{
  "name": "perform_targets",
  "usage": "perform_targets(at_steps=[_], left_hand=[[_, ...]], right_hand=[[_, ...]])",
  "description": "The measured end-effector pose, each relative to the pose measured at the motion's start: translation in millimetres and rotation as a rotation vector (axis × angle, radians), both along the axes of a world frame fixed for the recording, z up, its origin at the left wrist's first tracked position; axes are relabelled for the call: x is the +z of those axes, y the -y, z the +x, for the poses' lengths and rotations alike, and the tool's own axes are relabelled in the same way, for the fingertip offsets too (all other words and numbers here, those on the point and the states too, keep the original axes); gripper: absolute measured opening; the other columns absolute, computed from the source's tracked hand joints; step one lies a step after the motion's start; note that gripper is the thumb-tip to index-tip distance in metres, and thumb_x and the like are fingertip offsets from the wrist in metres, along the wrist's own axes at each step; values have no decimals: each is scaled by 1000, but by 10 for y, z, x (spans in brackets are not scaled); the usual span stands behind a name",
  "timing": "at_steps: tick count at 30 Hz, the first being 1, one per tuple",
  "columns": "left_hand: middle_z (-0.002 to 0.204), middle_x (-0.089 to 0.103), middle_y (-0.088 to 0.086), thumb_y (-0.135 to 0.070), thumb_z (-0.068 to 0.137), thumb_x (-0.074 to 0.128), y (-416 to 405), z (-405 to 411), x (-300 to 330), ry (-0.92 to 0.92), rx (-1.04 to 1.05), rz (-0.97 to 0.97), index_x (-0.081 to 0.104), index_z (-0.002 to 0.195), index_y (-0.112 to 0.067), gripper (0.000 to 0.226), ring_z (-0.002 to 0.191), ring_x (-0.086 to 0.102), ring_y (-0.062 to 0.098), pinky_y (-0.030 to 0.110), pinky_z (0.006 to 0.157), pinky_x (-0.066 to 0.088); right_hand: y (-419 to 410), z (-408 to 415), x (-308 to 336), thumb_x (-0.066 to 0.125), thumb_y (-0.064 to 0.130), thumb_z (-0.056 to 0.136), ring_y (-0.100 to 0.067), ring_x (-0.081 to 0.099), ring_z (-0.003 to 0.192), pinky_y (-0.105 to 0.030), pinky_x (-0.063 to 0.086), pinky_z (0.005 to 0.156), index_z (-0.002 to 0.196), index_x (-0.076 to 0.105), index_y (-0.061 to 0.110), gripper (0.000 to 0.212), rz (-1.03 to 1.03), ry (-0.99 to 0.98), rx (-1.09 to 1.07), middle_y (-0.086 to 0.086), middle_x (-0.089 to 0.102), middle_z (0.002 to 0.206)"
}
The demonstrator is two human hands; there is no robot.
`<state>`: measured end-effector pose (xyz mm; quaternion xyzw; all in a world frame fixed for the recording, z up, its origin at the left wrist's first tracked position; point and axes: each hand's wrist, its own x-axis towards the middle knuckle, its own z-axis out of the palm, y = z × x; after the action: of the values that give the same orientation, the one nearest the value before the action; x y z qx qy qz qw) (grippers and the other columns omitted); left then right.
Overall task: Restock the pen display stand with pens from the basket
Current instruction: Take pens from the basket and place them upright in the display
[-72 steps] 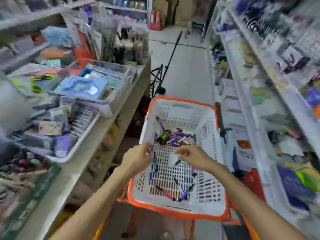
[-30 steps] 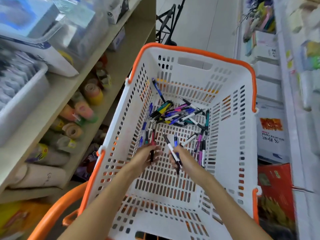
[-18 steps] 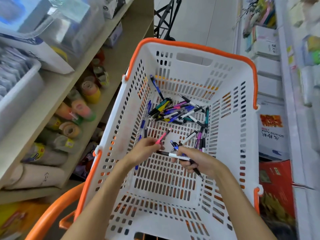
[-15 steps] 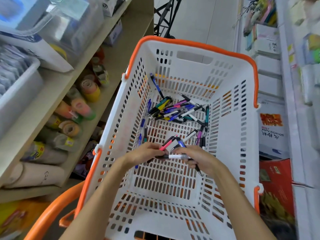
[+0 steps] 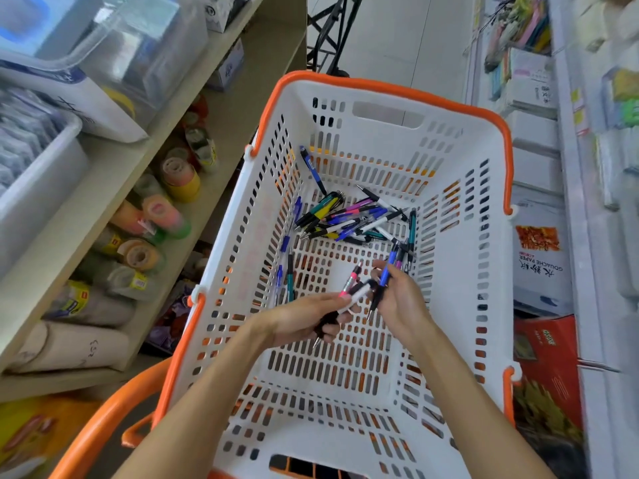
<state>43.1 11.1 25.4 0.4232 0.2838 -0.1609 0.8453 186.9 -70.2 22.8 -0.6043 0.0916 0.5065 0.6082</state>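
A white basket with an orange rim (image 5: 460,305) stands below me, with both hands inside it. A heap of several coloured pens (image 5: 349,219) lies at its far end, and a few more pens (image 5: 288,271) lie along the left wall. My left hand (image 5: 304,321) grips a small bunch of pens, among them a pink one (image 5: 350,281) and a white-and-black one. My right hand (image 5: 403,300) pinches a blue pen (image 5: 386,271) upright, close beside the left-hand bunch. The pen display stand is not in view.
On the left, a beige shelf unit (image 5: 114,174) holds clear plastic bins above and rolls of tape (image 5: 173,174) on the lower shelf. White shelving (image 5: 584,236) with boxes and stationery lines the right side. An orange basket handle (image 5: 103,423) curves at lower left. Tiled floor lies beyond the basket.
My view dropped from the aisle into the basket. Both hands picked pens off the basket floor; the white-and-black pen passed from my right hand to the left-hand bunch, and the right now holds a blue pen.
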Motion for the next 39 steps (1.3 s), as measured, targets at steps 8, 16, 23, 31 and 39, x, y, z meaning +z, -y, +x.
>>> perform_targets(at_steps=[8, 16, 23, 31, 39], left_hand=[[112, 68, 5, -3, 100, 39, -65, -151, 387, -106, 424, -19, 48, 120, -9, 22, 95, 69, 17, 37, 85, 55], [103, 72, 2, -12, 100, 46, -130, -972, 1193, -117, 569, 187, 51, 127, -12, 27, 88, 68, 18, 40, 85, 55], [90, 73, 6, -6, 96, 52, -115, -2045, 1816, -108, 711, 361, 60, 115, -10, 21, 64, 69, 11, 35, 65, 59], [104, 74, 2, -17, 93, 60, -67, -3472, 2571, -132, 903, 534, 61, 123, -20, 30, 92, 71, 17, 32, 75, 58], [88, 75, -1, -12, 91, 61, -94, -4578, 3093, -58, 1198, 586, 67, 105, -25, 20, 71, 71, 8, 16, 50, 50]], right_hand=[[3, 101, 452, 46, 29, 99, -20, 54, 106, -32, 43, 93, 109, 71, 23, 28, 6, 183, 443, -1, 60, 119], [-344, -566, 1389, 55, 24, 95, -17, 67, 100, -27, 49, 88, 120, 64, 22, 26, 153, 281, 899, 0, 72, 102], [-767, -1522, 2023, 58, 22, 94, -14, 65, 84, -24, 52, 85, 119, 65, 18, 26, 217, 306, 1056, 1, 70, 92], [-1118, -2799, 2663, 62, 20, 92, -13, 64, 77, -21, 55, 72, 119, 65, 15, 28, 347, 324, 1215, -3, 68, 88], [-1494, -4059, 3239, 60, 15, 92, -12, 63, 68, -20, 54, 66, 104, 69, 19, 16, 496, 368, 1200, -3, 68, 81]])
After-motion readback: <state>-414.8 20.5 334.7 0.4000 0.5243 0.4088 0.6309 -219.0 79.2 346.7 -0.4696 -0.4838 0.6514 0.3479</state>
